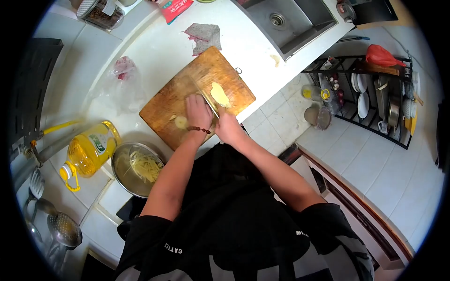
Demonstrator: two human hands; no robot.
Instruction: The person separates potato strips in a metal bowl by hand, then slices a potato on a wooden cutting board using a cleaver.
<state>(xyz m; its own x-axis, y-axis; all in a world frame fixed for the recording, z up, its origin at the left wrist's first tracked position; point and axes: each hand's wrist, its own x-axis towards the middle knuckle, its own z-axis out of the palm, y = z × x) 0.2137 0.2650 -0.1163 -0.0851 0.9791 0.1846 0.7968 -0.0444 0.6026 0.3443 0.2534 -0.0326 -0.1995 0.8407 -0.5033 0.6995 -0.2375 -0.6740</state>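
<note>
A kitchen knife [207,99] is gripped by my right hand [228,126], its blade slanting across the wooden cutting board [161,105]. Close against the left side of the blade, my left hand [199,111] presses down on the board with fingers together; whatever is under them is hidden. Pale yellow potato slices [219,95] lie just right of the blade. A round potato piece [181,122] rests on the board beside my left wrist, which wears a beaded bracelet [199,129]. Left of the board, a steel bowl [119,174] contains potato strips [145,166].
An oil bottle [91,149] stands left of the bowl. Past the board lie a grey cloth [205,38], a plastic bag [123,89] and a red packet [176,9]. The sink [300,25] is at upper right, a black dish rack [370,122] on the right.
</note>
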